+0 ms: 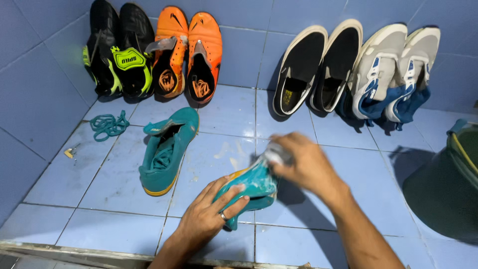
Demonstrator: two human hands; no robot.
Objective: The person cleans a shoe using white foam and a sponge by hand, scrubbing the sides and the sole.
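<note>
Left hand: your left hand (206,214) is lying low in the view, fingers curled around the near end of a teal shoe (248,188), gripping it from below and the side; a ring is showing on one finger.
Right hand: your right hand (303,162) is closing over the far end of the same shoe, fingers bent around something pale and blurred; you cannot tell what it is.
Held shoe: it is sitting between both hands, just above the blue tiled floor (99,199), wet-looking, with a yellow edge showing.
Second teal shoe: its mate (167,152) is lying on the floor to the left, well apart from your hands, opening upward.
Laces: a teal lace bundle (108,124) is resting near the left wall.
Against the wall: a black and green pair (119,50), an orange pair (188,52), black slip-ons with white rims (318,67) and a grey and blue pair (393,72) are leaning upright.
Right edge: a dark green bucket (448,184) is standing there.
</note>
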